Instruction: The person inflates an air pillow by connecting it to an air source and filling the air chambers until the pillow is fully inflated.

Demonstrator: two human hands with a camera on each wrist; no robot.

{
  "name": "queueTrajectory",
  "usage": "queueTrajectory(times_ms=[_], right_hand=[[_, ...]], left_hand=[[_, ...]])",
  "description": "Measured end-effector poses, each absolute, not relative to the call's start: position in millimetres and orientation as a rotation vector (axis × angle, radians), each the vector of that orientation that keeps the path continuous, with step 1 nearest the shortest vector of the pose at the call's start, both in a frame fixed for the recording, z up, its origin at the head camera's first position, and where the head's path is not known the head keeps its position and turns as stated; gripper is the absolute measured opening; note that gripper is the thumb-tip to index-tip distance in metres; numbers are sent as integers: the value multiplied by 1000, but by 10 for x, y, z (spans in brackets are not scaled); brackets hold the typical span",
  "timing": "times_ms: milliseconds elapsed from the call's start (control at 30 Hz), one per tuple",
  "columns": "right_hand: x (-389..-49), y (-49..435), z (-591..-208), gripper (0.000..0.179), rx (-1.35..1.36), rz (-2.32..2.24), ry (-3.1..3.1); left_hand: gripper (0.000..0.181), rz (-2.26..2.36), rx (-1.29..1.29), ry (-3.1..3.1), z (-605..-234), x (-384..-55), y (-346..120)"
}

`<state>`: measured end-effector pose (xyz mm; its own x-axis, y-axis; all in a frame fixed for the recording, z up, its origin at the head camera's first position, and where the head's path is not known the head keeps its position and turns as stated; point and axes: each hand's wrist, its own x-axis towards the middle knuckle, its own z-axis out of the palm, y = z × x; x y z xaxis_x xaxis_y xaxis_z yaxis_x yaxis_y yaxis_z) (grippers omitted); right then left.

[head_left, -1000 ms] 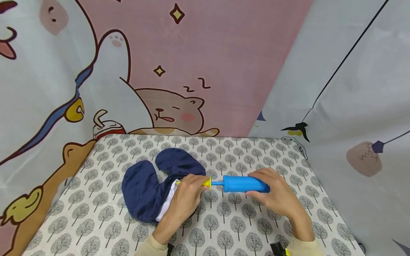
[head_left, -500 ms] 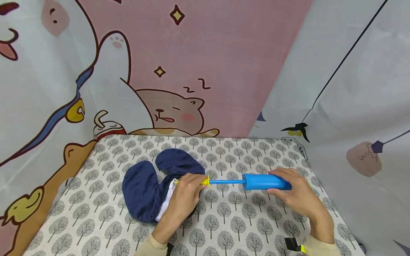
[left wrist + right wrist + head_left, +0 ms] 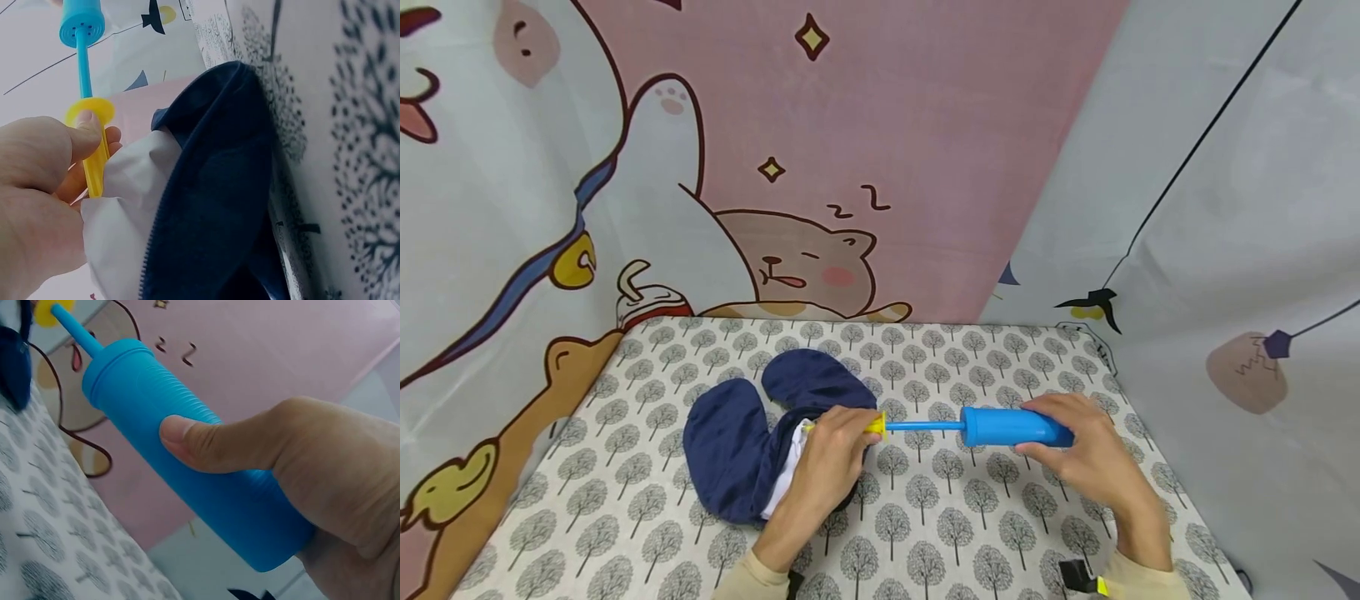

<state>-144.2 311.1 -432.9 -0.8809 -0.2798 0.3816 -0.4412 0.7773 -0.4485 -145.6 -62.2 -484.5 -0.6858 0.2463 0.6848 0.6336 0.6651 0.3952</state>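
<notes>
A small hand pump with a blue barrel (image 3: 1000, 427) and a yellow nozzle (image 3: 96, 159) is stretched between the two hands, its thin blue rod (image 3: 84, 65) pulled well out. My right hand (image 3: 1078, 450) grips the barrel, thumb along its side in the right wrist view. With thumb and fingers my left hand (image 3: 831, 458) pinches the yellow end at its round flange (image 3: 90, 111), right against the white inner liner (image 3: 134, 169) of a navy U-shaped neck pillow cover (image 3: 726, 450). A zip edge runs along the cover's opening. The nozzle's tip is hidden by the liner.
A tree-print cloth covers the table (image 3: 955, 517). Behind stands a cartoon-printed curtain (image 3: 940, 167), and another pale curtain (image 3: 1247, 250) closes off the right side.
My right hand moved right with the barrel, drawing the rod out of it, then came slightly back left. My left hand has stayed at the yellow end beside the pillow.
</notes>
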Motion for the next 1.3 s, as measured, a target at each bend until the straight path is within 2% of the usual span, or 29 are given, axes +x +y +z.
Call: queueTrajectory(times_ms=[367,733,1300], right_hand=[[-1463,2677,-4394,54,649,757,-2643],[-1481,2369,-4486,54,698,793,-2691],[-1450,3028,-4342,61,567,747,-2690]], left_hand=[[33,-861,-698,-2277,-4870,-1459,-594],[28,-855,-753,-2300,-4873,-1444,-567],[29,-871,-713,-2285,-4874,-1450,-575]])
